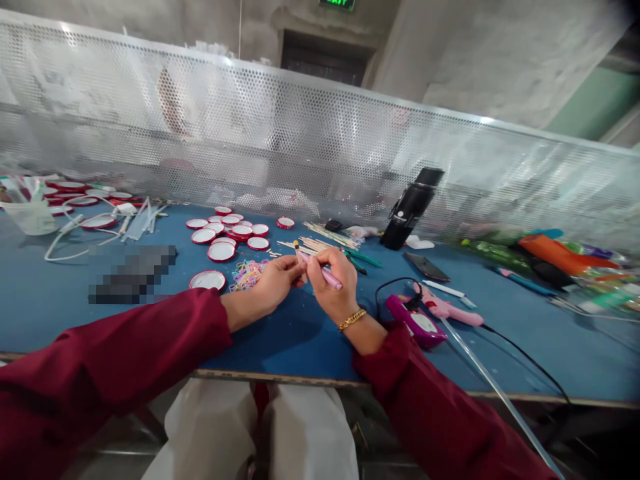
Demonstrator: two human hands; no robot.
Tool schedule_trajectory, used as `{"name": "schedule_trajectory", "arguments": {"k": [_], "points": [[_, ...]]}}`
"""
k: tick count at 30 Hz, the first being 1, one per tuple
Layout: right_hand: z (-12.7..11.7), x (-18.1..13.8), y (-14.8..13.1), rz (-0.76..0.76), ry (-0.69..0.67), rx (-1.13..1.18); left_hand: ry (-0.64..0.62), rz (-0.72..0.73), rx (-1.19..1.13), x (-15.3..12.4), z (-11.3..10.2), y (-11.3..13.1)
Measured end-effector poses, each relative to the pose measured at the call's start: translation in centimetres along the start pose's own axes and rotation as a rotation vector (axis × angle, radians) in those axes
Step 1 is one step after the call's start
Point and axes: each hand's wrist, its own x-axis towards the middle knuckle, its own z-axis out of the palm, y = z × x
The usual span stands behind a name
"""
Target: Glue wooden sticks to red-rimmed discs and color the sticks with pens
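My right hand (336, 279), with a gold bracelet at the wrist, is closed around a pink pen (332, 279). The pen slants up and to the left. A small piece with a yellow and dark end (297, 245) shows at its upper end; which hand holds that piece I cannot tell. Fingertips pinched together, my left hand (276, 283) meets the right one above the blue table; what lies between its fingers is mostly hidden. Just left of it is a pile of thin pastel rubber bands (246, 275). Thin wooden sticks (313, 245) lie behind both hands.
Red-rimmed white lids (221, 251) are spread to the left, near a dark blurred slab (135, 273). On the right are a black bottle (413, 208), a phone (427, 267), a pink glue gun (450, 308) with a cord, and a purple device (416, 323). A perforated metal screen (320, 133) stands behind.
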Motion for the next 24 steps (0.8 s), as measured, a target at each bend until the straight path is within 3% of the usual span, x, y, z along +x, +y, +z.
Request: {"name": "schedule_trajectory", "arguments": {"k": [8,13,24], "points": [[0.1,0.1,0.1,-0.002,-0.025,-0.039,0.018,-0.013,0.033,-0.1,0.2,0.4],[-0.3,0.3,1.2,0.056,0.04,-0.083,0.0,-0.014,0.043,-0.3,0.5,1.0],[-0.1,0.0,0.1,-0.05,0.002,-0.041,0.012,-0.02,0.022,-0.1,0.0,0.2]]}}
